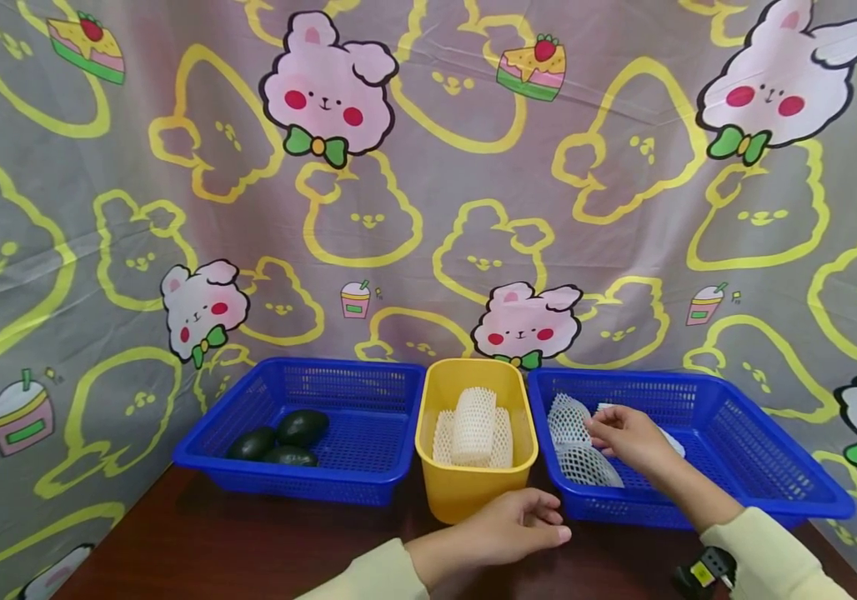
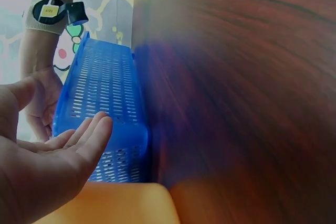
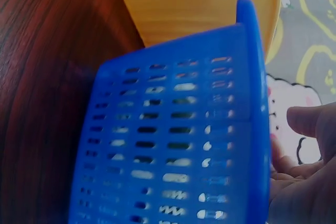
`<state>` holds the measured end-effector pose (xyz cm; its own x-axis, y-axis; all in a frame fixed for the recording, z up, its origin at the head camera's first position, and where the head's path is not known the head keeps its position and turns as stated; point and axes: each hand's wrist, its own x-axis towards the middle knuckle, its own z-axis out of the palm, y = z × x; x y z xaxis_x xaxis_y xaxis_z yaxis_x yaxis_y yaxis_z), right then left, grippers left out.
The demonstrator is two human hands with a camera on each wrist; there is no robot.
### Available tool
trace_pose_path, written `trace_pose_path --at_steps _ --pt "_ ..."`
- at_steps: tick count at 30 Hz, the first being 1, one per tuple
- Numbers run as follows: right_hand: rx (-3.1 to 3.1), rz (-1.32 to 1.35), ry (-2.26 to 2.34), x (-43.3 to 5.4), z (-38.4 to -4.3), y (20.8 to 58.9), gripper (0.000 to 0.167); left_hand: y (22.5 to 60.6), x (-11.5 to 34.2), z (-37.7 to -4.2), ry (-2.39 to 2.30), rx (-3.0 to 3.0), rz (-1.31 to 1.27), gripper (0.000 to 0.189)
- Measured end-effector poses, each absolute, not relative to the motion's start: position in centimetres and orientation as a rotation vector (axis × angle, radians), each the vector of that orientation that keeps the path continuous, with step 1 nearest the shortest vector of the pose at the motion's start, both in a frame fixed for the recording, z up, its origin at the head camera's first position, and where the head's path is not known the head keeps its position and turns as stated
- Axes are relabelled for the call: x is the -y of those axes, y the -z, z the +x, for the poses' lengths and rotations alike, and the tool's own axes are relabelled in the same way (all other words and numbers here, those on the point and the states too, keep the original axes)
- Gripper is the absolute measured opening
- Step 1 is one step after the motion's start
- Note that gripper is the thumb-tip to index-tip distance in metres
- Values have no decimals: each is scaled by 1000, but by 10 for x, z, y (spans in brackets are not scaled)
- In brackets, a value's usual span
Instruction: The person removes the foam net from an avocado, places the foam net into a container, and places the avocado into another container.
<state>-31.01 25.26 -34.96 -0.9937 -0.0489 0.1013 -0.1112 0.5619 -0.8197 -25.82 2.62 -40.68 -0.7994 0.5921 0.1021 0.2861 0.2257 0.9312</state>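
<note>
My right hand point(image 1: 627, 435) hovers over the left part of the right blue basket point(image 1: 789, 467), its fingers loosely bent. Below it lie two rounded things in white foam nets point(image 1: 586, 465). In the right wrist view the thumb point(image 3: 304, 121) stands apart from the fingers, with nothing seen between them. My left hand point(image 1: 507, 527) is held in front of the yellow bin point(image 1: 439, 492), palm turned toward the right basket, fingers relaxed and holding nothing. White foam net sleeves point(image 1: 475, 425) stand in the bin.
Three dark green avocados point(image 1: 303, 427) lie in the left blue basket point(image 1: 368, 479). Some white material point(image 1: 673, 442) shows behind my right hand. The baskets and bin stand side by side on a dark wooden table point(image 1: 248, 542), against a patterned curtain point(image 1: 428, 183).
</note>
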Motion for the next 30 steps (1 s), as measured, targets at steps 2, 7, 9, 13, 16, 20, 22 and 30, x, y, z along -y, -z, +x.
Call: trace_pose_path --at_steps 2,7,9,13,16,20,22,30 --pt "2737 127 -1403 -255 -312 353 44 409 -33 -260 -1666 -2182 763 35" --pt "2787 134 -1282 -260 -317 358 42 418 -45 -265 -1798 -2057 685 32" --pt "2819 135 -1200 -262 -319 360 44 420 -47 -265 -1824 -2038 682 31" --pt "2880 112 -1035 -264 -322 362 49 423 -52 -266 -1885 -2001 672 27" --pt "2901 116 -1002 -266 -325 365 49 425 -55 -266 -1939 -1962 663 21" --pt "2922 131 -995 -268 -328 369 47 426 -59 -266 -2015 -1912 646 14" --pt "2932 129 -996 -268 -329 370 46 425 -61 -265 -2058 -1878 627 13" --pt "2999 134 -1011 -265 -330 376 38 425 -69 -265 -2208 -1782 516 18"
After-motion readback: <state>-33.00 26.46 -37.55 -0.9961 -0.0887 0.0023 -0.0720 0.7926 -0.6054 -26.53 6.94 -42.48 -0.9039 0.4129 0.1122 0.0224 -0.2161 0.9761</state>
